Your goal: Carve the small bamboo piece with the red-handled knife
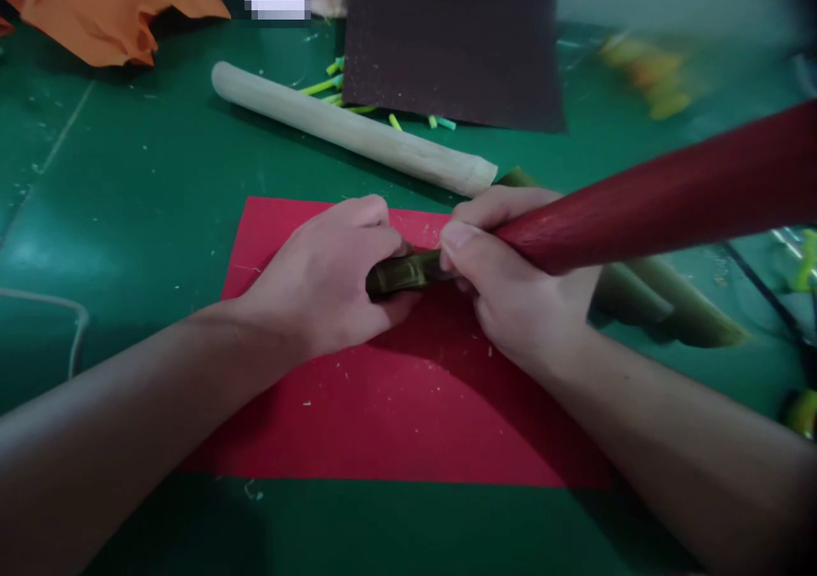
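Observation:
My left hand (pixel 325 278) is closed around an olive-green piece (pixel 402 275) that looks like bamboo, holding it above a red sheet (pixel 383 414). My right hand (pixel 517 282) grips the low end of a tool with a thick red handle (pixel 664 189), which slants up to the right edge. Its working end meets the green piece between the two hands; my right fingers hide its shape. Small pale shavings lie scattered over the red sheet.
Behind my hands lies a pale round stick (pixel 351 129). A dark brown sheet (pixel 453 44) rests over yellow-green sticks. More green pieces (pixel 677 304) lie right of my right hand. Orange crumpled paper (pixel 108 14) and a white cable (pixel 48 298) are on the left of the green table (pixel 146 176).

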The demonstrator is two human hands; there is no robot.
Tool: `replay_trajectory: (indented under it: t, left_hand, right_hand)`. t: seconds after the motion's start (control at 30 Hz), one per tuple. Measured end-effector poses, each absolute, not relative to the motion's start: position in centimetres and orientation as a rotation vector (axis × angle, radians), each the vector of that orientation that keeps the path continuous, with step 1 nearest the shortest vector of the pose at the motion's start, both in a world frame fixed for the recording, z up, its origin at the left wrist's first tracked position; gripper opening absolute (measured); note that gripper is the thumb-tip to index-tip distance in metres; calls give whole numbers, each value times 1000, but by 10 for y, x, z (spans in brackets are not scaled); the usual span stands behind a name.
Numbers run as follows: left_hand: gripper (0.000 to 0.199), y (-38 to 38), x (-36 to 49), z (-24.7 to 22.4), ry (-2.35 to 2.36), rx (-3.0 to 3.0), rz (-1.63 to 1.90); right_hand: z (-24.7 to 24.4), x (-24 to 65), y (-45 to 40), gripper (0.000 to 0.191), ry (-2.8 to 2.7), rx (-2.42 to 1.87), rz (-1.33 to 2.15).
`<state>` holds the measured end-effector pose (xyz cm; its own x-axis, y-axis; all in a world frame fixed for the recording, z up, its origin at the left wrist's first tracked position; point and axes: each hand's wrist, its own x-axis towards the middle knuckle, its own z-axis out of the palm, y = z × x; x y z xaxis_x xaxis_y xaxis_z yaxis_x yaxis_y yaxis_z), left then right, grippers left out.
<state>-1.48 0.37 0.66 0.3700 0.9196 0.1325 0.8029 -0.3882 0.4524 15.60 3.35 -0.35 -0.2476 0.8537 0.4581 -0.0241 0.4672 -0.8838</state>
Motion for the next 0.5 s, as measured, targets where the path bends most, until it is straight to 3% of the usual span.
replay_trajectory:
  t: [0.5]
  left_hand:
    - [16, 3, -12, 5, 1520, 2326, 514]
  right_hand:
    - [-4, 158, 34, 30, -1653, -762, 1003]
